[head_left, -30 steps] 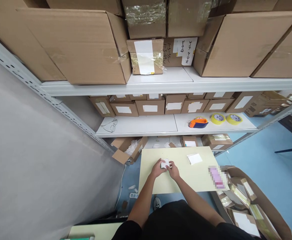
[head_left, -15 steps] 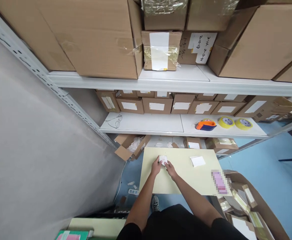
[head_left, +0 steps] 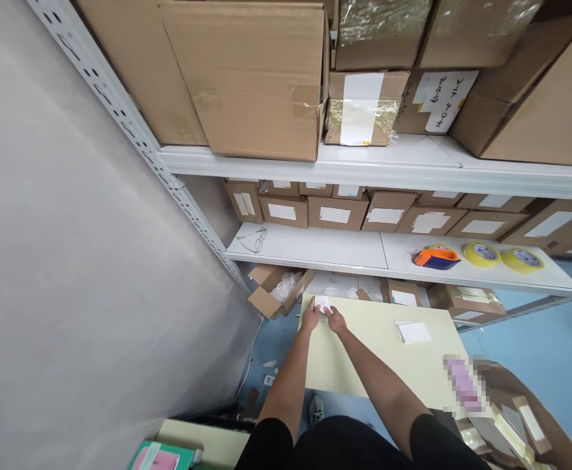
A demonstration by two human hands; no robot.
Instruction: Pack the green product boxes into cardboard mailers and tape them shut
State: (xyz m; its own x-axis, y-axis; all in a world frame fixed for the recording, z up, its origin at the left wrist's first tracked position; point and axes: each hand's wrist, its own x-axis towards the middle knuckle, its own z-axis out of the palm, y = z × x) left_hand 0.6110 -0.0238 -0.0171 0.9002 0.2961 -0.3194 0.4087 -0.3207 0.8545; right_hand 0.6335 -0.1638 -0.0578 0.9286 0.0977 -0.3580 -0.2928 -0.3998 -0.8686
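Observation:
Near the far left corner of a pale yellow table point(head_left: 364, 352), I hold a small white card-like piece point(head_left: 322, 303) between both hands. My left hand point(head_left: 310, 317) is closed on its left edge, the thumb toward the middle. At the lower right edge of the same piece, my right hand point(head_left: 335, 320) pinches it. Faint print shows on its face, too small to read. Something thin and greyish lies just under it between the hands; I cannot make out what. To the right, a small stack of white cards point(head_left: 413, 331) lies flat on the table.
Behind the table stands a shelf point(head_left: 305, 245) with labelled cartons, eyeglasses point(head_left: 256, 241), an orange tape dispenser point(head_left: 436, 257) and yellow tape rolls point(head_left: 481, 254). A pixelated pink item point(head_left: 463, 383) lies at the table's right edge. A large carton point(head_left: 542, 398) of parcels stands beside it.
The camera view has shifted, so the shelf and table appear farther right. Both hands still hold the white piece, now closer to the table's far left corner.

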